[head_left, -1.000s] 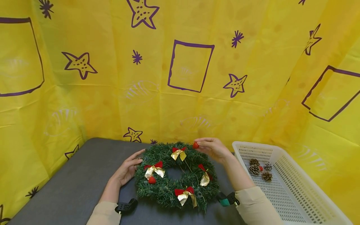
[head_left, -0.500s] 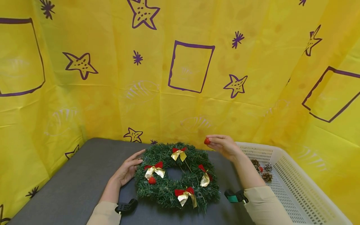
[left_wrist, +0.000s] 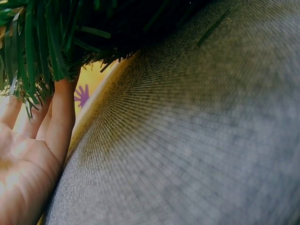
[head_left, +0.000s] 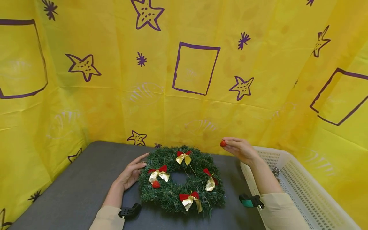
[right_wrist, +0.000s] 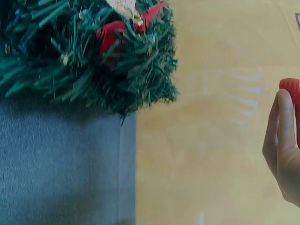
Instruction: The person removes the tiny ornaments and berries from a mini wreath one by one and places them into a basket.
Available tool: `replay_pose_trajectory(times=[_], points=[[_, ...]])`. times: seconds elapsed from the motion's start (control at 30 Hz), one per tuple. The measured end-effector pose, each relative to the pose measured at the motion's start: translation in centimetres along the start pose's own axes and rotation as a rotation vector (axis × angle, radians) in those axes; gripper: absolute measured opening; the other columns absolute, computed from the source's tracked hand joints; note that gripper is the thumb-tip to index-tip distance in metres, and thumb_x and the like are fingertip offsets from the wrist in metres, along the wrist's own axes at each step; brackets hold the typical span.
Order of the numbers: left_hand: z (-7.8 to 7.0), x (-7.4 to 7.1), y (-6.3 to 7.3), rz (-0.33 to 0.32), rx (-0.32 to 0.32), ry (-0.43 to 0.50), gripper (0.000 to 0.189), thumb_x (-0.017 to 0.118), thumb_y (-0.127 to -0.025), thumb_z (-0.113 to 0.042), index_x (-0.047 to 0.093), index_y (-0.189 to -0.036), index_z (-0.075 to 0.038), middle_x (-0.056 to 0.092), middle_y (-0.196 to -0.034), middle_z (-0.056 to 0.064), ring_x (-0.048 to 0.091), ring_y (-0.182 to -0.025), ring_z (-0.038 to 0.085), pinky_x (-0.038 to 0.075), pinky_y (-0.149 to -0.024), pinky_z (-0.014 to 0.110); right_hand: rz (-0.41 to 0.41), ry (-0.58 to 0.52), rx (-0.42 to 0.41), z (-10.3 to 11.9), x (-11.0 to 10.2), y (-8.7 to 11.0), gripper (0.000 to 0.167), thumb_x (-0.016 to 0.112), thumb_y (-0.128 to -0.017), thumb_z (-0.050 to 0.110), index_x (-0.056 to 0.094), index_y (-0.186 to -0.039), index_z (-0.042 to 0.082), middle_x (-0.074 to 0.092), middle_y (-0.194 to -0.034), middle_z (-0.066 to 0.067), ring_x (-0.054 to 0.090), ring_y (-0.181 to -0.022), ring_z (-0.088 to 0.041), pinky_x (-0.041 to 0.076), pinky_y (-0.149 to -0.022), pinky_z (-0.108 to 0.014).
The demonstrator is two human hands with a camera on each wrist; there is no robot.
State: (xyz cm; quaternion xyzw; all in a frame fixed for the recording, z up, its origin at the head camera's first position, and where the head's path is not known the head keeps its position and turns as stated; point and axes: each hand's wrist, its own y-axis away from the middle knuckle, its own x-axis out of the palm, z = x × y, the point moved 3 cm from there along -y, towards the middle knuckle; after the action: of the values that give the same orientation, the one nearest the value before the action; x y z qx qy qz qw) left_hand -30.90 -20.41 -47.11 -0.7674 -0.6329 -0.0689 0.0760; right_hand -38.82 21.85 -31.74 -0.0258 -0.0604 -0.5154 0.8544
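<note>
A green wreath point(head_left: 151, 195) with several red-and-gold bows lies on the dark table. One red berry point(head_left: 156, 184) sits below its left bow point(head_left: 159, 174). My left hand point(head_left: 129, 174) rests against the wreath's left side, its fingers fairly straight; in the left wrist view, needles hide the fingertips of that hand point(left_wrist: 28, 159). Up and to the right of the wreath, my right hand point(head_left: 243, 151) pinches another red berry point(head_left: 223, 143) between thumb and fingertips, apart from the wreath. The right wrist view shows this bumpy berry point(right_wrist: 290, 87) at its right edge.
A white perforated basket point(head_left: 311, 182) stands at the right of the table, partly behind my right forearm. A pine cone point(head_left: 275, 171) shows inside it. Yellow patterned cloth point(head_left: 198, 111) hangs round the table point(head_left: 86, 182) at the back and sides.
My right hand has moved right, away from the wreath's upper right edge towards the basket, with the red berry still pinched. The left hand and the wreath have stayed in place.
</note>
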Motion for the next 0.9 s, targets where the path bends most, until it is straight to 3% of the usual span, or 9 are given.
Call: replay_pose_trajectory(times=[0.13,0.23,0.37,0.47,0.6,0.67,0.77,0.9], points=[[0.0,0.1,0.0,0.006,0.001,0.003,0.068,0.052,-0.099,-0.016,0.021,-0.159,-0.012,-0.012,-0.168,0.011,-0.008,-0.156,0.035,0.04,-0.087,0.013,-0.013,-0.006,0.001,0.2,-0.9,0.5,0.03,0.051,-0.1,0.001,0.078,-0.098,0.014,0.074,-0.099,0.003,0.072,-0.093,-0.008,0.055,-0.089,-0.022],[0.0,0.1,-0.1,0.006,-0.005,-0.015,0.068,0.052,-0.099,-0.018,0.02,-0.159,-0.013,-0.012,-0.168,0.011,-0.01,-0.156,0.036,0.037,-0.098,0.015,-0.025,-0.015,-0.002,0.5,-1.6,0.9,0.031,0.051,-0.1,0.002,0.079,-0.096,0.015,0.075,-0.098,0.003,0.073,-0.092,-0.008,0.055,-0.088,-0.021],[-0.1,0.1,-0.3,0.01,-0.006,-0.01,0.07,0.052,-0.099,-0.018,0.017,-0.16,-0.012,-0.014,-0.168,0.012,-0.012,-0.155,0.037,0.018,-0.123,0.041,-0.033,-0.024,-0.014,0.9,-2.5,1.4,0.03,0.052,-0.1,0.003,0.079,-0.096,0.015,0.075,-0.098,0.003,0.073,-0.093,-0.009,0.055,-0.088,-0.021],[-0.1,0.1,-0.3,0.015,-0.001,0.017,0.071,0.052,-0.098,-0.016,0.017,-0.16,-0.01,-0.015,-0.167,0.013,-0.013,-0.155,0.038,-0.001,-0.124,0.057,-0.032,-0.034,-0.019,1.1,-3.2,1.8,0.031,0.051,-0.101,0.003,0.079,-0.096,0.015,0.074,-0.099,0.003,0.073,-0.094,-0.009,0.055,-0.088,-0.02],[0.0,0.1,-0.3,0.015,0.005,0.025,0.071,0.052,-0.098,-0.015,0.017,-0.159,-0.009,-0.012,-0.168,0.015,-0.012,-0.155,0.039,-0.004,-0.123,0.058,-0.032,-0.072,-0.02,1.4,-4.1,2.2,0.032,0.051,-0.101,0.002,0.079,-0.095,0.015,0.073,-0.1,0.002,0.073,-0.095,-0.01,0.055,-0.088,-0.02],[0.0,0.1,-0.2,0.014,0.006,0.024,0.071,0.052,-0.098,-0.016,0.017,-0.159,-0.009,-0.011,-0.168,0.015,-0.011,-0.155,0.039,-0.002,-0.124,0.056,-0.031,-0.091,-0.024,1.5,-4.5,2.4,0.032,0.05,-0.101,0.001,0.079,-0.095,0.014,0.073,-0.1,0.002,0.073,-0.095,-0.01,0.055,-0.088,-0.02],[0.0,0.1,-0.2,0.007,0.0,0.004,0.07,0.053,-0.098,-0.018,0.019,-0.159,-0.011,-0.01,-0.168,0.013,-0.008,-0.155,0.038,0.016,-0.123,0.042,-0.02,-0.128,-0.036,1.7,-5.2,2.8,0.033,0.048,-0.101,0.0,0.079,-0.097,0.012,0.073,-0.101,0.0,0.073,-0.095,-0.011,0.055,-0.087,-0.021],[0.0,0.1,-0.1,0.006,-0.002,-0.008,0.069,0.052,-0.099,-0.019,0.02,-0.159,-0.013,-0.011,-0.168,0.012,-0.008,-0.156,0.036,0.037,-0.099,0.016,-0.003,-0.178,-0.057,1.9,-6.1,3.4,0.036,0.045,-0.101,-0.002,0.079,-0.098,0.008,0.074,-0.101,-0.002,0.074,-0.095,-0.014,0.056,-0.087,-0.023]])
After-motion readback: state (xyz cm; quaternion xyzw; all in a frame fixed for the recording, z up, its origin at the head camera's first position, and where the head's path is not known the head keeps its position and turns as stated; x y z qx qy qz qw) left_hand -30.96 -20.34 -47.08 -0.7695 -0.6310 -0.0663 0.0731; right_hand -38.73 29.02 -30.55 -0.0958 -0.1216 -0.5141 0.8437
